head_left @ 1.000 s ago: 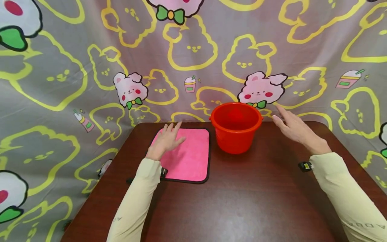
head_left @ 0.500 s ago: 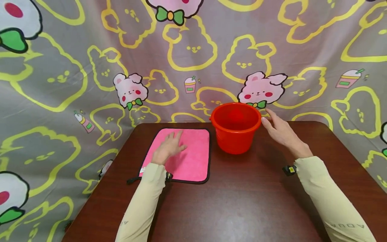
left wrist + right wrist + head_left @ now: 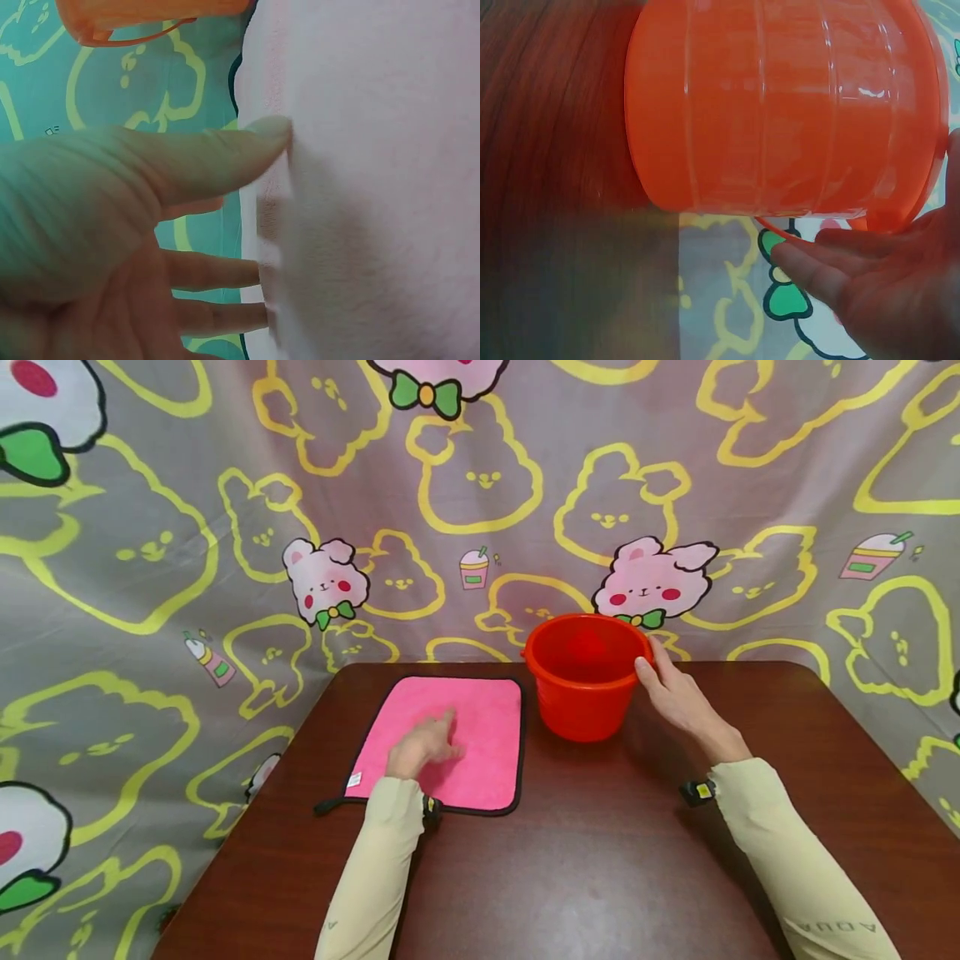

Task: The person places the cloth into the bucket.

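Note:
A pink cloth [image 3: 480, 727] with a black border lies flat on the dark wooden table [image 3: 600, 860]. My left hand [image 3: 424, 747] rests on the cloth's near half with its fingers straight; in the left wrist view the fingertips [image 3: 262, 274] press into the cloth [image 3: 375, 187]. A red plastic bucket [image 3: 583, 681] stands upright to the right of the cloth. My right hand [image 3: 670, 690] touches the bucket's right rim, thumb at the edge. In the right wrist view its fingers [image 3: 817, 266] lie fairly straight beside the bucket [image 3: 780, 112] and its thin handle.
A cartoon-print curtain [image 3: 480, 510] hangs right behind the table's far edge and drapes down both sides. The bucket stands close to that curtain. Bare tabletop stretches across the near half.
My left hand has slid back toward me over the cloth. My right hand has moved left from beside the bucket until it touches the rim.

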The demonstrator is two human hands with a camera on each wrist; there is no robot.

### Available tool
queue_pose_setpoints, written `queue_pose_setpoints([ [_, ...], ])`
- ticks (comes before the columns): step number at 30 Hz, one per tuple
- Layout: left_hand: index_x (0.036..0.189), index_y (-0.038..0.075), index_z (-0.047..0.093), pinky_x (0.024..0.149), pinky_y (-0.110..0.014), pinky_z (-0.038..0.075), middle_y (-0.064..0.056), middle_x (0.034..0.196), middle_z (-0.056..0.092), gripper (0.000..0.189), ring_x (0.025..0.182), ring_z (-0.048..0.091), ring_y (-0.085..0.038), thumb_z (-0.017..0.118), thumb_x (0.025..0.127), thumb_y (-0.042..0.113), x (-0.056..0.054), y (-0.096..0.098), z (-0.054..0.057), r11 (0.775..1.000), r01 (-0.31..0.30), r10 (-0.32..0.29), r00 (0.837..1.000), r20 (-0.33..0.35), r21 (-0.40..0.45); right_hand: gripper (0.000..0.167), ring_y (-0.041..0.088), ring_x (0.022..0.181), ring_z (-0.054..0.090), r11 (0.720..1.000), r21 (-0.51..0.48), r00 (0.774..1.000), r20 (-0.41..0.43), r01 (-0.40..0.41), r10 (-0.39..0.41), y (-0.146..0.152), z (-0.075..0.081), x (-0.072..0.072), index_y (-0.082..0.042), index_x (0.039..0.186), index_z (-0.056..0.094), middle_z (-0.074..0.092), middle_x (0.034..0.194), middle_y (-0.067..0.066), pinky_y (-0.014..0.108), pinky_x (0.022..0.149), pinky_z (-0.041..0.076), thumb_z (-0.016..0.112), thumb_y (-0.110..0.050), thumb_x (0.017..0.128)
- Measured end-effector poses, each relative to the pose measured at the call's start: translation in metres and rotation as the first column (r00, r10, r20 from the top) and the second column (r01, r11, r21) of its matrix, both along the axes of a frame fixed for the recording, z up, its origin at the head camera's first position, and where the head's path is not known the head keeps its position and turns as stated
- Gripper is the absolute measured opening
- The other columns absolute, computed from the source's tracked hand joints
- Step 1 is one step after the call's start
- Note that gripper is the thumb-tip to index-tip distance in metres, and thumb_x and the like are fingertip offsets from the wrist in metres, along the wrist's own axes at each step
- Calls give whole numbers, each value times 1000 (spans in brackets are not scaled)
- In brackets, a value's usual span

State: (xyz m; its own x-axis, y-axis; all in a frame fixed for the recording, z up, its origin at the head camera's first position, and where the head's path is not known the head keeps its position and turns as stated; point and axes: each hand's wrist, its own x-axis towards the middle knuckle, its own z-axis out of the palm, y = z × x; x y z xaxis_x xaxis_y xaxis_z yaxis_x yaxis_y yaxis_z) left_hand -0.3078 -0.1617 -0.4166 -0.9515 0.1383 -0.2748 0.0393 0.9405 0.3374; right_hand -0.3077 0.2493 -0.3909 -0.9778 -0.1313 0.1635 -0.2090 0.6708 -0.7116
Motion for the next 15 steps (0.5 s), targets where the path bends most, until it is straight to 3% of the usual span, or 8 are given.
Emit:
queue_pose_setpoints([
  [10,152,16,36,111,-59,35,-19,151,39,74,140,35,-43,72,89,29,5,4,-1,991,47,-51,998,-29,-126,77,45,144,29,999,-36,1000,-1,12,-12,0,-2,0,-34,158,-1,22,163,15,69,106,32,38,-61,98],
  [13,142,14,48,105,-53,42,-17,139,50,57,129,47,-39,69,90,20,4,5,0,989,59,-67,996,-55,-139,76,45,143,31,999,-37,1000,-1,15,-15,1,-1,1,-34,158,-1,23,162,16,68,105,33,39,-58,99],
  [15,132,13,56,96,-46,47,-14,125,58,42,115,54,-32,65,91,13,3,6,1,989,65,-75,995,-70,-137,76,45,138,39,999,-47,1000,-1,9,-9,1,-1,2,-33,158,0,25,161,17,64,103,38,40,-57,99],
])
